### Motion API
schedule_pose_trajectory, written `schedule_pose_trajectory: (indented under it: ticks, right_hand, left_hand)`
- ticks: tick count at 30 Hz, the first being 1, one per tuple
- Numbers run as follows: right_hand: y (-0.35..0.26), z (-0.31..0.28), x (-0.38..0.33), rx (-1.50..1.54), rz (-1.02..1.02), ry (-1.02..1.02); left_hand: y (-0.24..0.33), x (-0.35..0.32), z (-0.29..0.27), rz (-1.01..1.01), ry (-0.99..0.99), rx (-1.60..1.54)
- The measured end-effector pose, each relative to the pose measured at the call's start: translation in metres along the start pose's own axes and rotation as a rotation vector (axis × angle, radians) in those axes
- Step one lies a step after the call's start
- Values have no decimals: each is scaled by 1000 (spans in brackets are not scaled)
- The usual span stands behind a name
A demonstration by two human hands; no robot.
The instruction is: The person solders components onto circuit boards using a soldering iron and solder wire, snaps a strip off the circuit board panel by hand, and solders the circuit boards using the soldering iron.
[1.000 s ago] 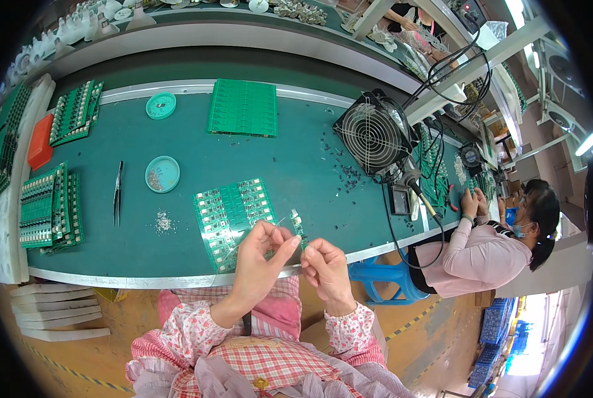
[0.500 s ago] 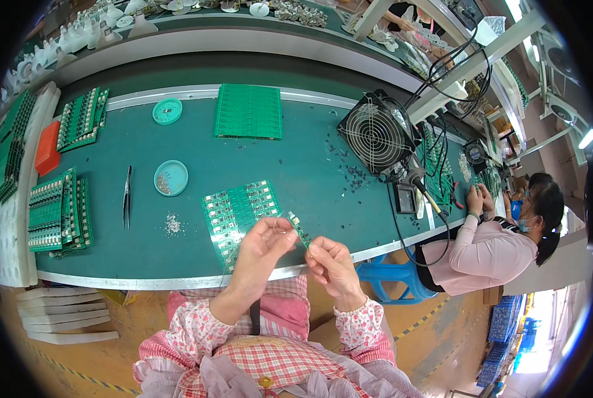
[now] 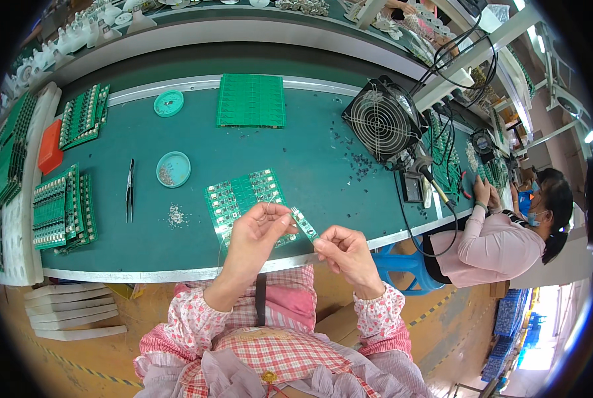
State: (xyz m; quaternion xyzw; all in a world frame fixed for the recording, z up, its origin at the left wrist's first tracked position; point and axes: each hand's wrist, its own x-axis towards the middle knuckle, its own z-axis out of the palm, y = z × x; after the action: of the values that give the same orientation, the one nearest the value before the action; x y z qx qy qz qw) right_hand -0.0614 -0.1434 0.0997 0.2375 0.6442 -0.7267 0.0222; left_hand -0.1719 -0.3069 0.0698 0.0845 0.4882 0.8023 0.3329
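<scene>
Circuit strip (image 3: 304,225), green worktop (image 3: 144,245), blue stool (image 3: 400,264)

Circuit strip (image 3: 304,225) between both hands (image 3: 255,233)

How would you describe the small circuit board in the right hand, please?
On the green bench, find the circuit panel partly behind the left hand. Just right, the right hand pinches the small circuit board: a narrow strip, unlike that wide panel.

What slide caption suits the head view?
Right hand holds a slim green circuit board, left hand close beside it.
</scene>
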Motion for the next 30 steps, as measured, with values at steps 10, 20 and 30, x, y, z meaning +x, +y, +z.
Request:
schedule_pose_trajectory:
  ticks: [10,20,30]
  right_hand:
    - [-9,-6,-3,-88,6,-30]
    - [-22,-15,-3,-212,-30,18]
    - [-13,-18,-1,-257,-139,82]
  left_hand:
    - [5,-1,3,-15,-17,8]
    - [3,-1,-2,-32,-82,86]
    - [-2,-1,-2,-29,-68,86]
